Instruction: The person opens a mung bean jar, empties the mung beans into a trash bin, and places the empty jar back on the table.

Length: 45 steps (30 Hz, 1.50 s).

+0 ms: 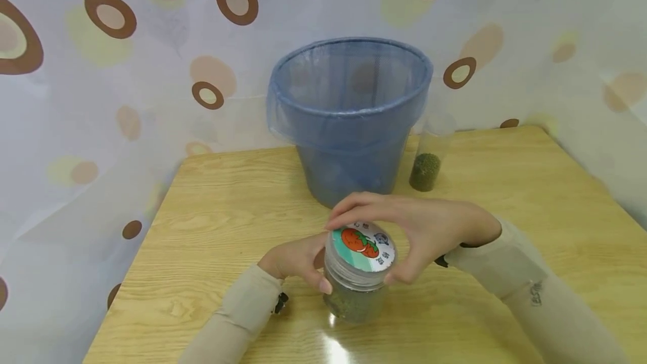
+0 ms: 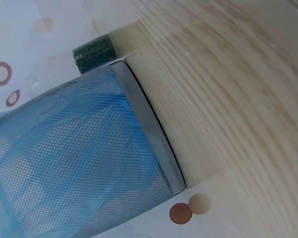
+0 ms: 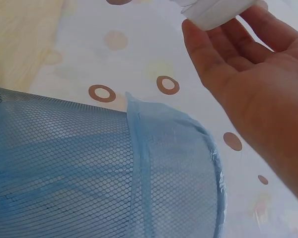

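Observation:
A clear plastic jar (image 1: 356, 302) with greenish contents stands tilted slightly over the front of the table. Its lid (image 1: 363, 247) carries a label with red tomatoes and green leaves. My left hand (image 1: 302, 260) holds the jar's side, thumb in front, its other fingers partly hidden behind. From above, my right hand (image 1: 404, 223) grips the lid's rim between thumb and fingers. In the right wrist view, that hand (image 3: 258, 84) has its fingertips on a whitish piece (image 3: 216, 12) cut off by the frame's top. The left wrist view does not show the left hand.
A blue mesh bin (image 1: 349, 145) lined with a thin blue bag stands behind the hands, near the wall sheet. To its right is a tall clear container (image 1: 425, 170) with green grains at the bottom. Patterned sheeting (image 1: 167, 83) surrounds the wooden table (image 1: 217, 212).

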{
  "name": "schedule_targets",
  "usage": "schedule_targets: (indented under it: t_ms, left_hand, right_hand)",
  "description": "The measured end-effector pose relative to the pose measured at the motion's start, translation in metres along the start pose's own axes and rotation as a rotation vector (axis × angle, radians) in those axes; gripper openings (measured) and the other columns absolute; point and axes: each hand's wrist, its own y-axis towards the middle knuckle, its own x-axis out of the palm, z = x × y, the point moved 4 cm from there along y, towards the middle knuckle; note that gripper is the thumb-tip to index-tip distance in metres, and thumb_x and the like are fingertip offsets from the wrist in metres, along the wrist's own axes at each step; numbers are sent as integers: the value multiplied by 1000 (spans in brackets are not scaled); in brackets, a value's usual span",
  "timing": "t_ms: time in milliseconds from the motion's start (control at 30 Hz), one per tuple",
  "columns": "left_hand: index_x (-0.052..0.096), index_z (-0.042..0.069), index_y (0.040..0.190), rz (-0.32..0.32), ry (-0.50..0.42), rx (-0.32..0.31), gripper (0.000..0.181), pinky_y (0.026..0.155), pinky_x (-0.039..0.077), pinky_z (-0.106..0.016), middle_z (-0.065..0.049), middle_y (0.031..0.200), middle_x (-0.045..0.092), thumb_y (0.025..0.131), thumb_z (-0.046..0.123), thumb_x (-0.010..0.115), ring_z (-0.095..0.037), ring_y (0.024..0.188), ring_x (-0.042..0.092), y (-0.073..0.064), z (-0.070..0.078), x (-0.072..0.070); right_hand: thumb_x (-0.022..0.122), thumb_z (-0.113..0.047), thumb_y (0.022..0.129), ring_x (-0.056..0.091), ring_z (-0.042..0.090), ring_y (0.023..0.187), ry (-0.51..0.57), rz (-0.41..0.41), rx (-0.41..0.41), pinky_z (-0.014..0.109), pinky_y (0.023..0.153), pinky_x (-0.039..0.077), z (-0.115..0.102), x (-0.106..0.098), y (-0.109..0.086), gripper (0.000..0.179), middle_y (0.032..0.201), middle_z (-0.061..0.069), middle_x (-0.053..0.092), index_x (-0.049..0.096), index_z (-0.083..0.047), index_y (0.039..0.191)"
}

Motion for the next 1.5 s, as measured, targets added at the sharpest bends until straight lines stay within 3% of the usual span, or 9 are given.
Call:
schedule_targets:
  t_ms: [167,333,467,567,700,833,1033,1233,1500]
  left_hand:
    - [21,-10,143,55,13,0,110,112,28,-42,-27,140,40,75,56,75,-17,130,41,0,1,1]
    - [19,2,150,125,76,87,105,112,27,-45,-17,146,37,77,55,73,-27,135,36,3,8,0]
    - [27,4,148,213,125,143,97,110,30,-47,-20,142,41,78,51,74,-31,132,39,1,13,-3]
    - [31,5,146,293,150,160,93,110,31,-47,-21,140,43,77,48,76,-32,131,40,-3,15,-5]
    - [34,6,145,379,177,168,90,111,30,-45,-18,139,45,76,44,79,-32,131,40,-8,18,-7]
    - [34,7,145,419,187,177,90,112,28,-43,-16,139,45,76,40,81,-30,132,40,-10,19,-8]
    - [33,5,145,451,195,193,89,113,27,-43,-17,140,43,77,36,81,-30,133,39,-8,23,-10]
    - [34,4,144,485,205,175,88,112,28,-41,-16,141,43,76,32,82,-29,133,39,-10,26,-12]
    - [36,11,144,596,227,165,84,112,28,-42,-14,140,47,77,30,82,-28,132,40,-14,31,-14]
  right_hand:
    - [75,-5,71,39,25,127,17,129,-9,37,100,40,4,-4,-9,84,144,6,34,37,-10,146]
    - [78,-7,70,40,23,127,-43,284,71,33,98,41,11,-13,-25,84,145,4,36,40,-11,145]
    - [76,-3,72,40,19,127,-58,365,145,27,100,39,18,-20,-38,81,144,5,38,40,-9,145]
    - [75,-1,76,46,16,120,-81,421,237,22,100,39,27,-23,-47,76,141,6,40,42,-7,143]
    - [75,-9,79,51,17,107,-133,459,448,34,94,45,42,-22,-58,69,134,4,44,45,-9,141]
    - [77,-22,78,51,22,103,-175,420,608,47,88,46,57,-14,-64,69,126,9,46,48,-5,138]
    - [81,-31,73,49,22,89,-234,299,750,30,68,45,81,6,-66,74,115,13,49,51,6,130]
    - [82,-33,72,47,20,82,-262,151,893,28,64,44,97,24,-65,81,115,16,49,48,11,130]
    - [81,-22,72,50,19,86,-206,83,935,31,70,47,107,34,-70,82,128,23,43,42,12,135]
